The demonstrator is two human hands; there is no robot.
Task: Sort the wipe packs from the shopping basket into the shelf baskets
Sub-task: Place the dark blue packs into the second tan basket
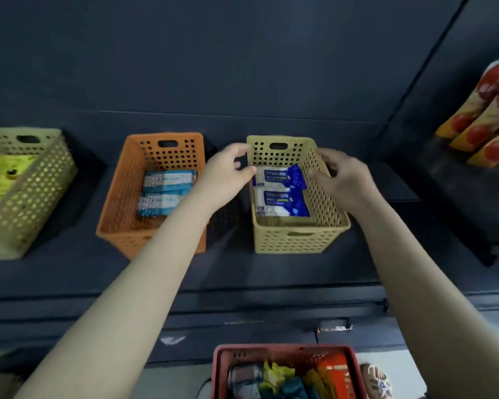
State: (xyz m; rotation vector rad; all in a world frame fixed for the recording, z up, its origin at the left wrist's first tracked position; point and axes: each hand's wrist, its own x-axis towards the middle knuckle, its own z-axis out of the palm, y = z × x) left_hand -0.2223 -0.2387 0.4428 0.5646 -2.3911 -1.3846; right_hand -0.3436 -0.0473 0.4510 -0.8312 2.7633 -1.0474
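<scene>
We see the left hand (228,171) at the left wall of a tan shelf basket (300,240), fingers curled near the rim and the thumb by the corner of a wipe pack. The right hand (343,174) curls over the basket's right wall. We cannot tell whether either grip is clasped on the wall or just loose beside it. Inside lie two white and blue alcohol wipe packs: the upper pack (277,175) is tilted, with its blue end against the right wall, and the lower pack (283,204) lies flat in front of it. To the left on the same dark shelf (242,269) stands an orange basket (118,203) holding pale blue-striped wipe packs (167,191), then a yellow-green basket (35,197). Tomato-printed pouches (490,110) stand far right. Below, a red shopping basket (222,367) holds mixed goods.
</scene>
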